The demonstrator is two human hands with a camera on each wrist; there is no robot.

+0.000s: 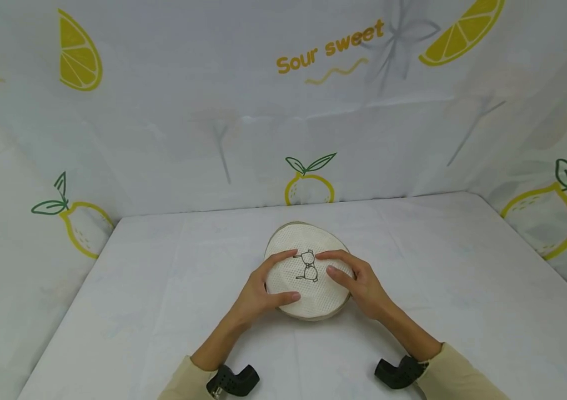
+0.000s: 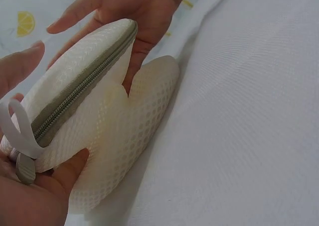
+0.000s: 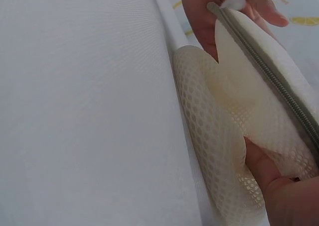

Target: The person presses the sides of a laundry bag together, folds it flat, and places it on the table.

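A round cream mesh laundry bag [image 1: 313,303] with a dark line print lies on the white table in front of me. My left hand [image 1: 258,294] grips its left side, thumb and forefinger on the top face and other fingers reaching underneath. On the opposite side my right hand [image 1: 367,286] holds it the same way. A grey-green zipper [image 2: 82,89] runs round the edge and looks closed where it shows. Its pull tab [image 2: 26,169] and a white fabric loop [image 2: 22,131] are by my left hand. Below the zipper, the soft mesh underside [image 3: 209,121] bulges and folds against the table.
The white-covered table [image 1: 163,278] spreads around the bag. Behind it and at both sides hang white cloth walls [image 1: 188,150] printed with lemons and lettering. Black wrist mounts [image 1: 235,380] sit at my beige sleeves [image 1: 188,380].
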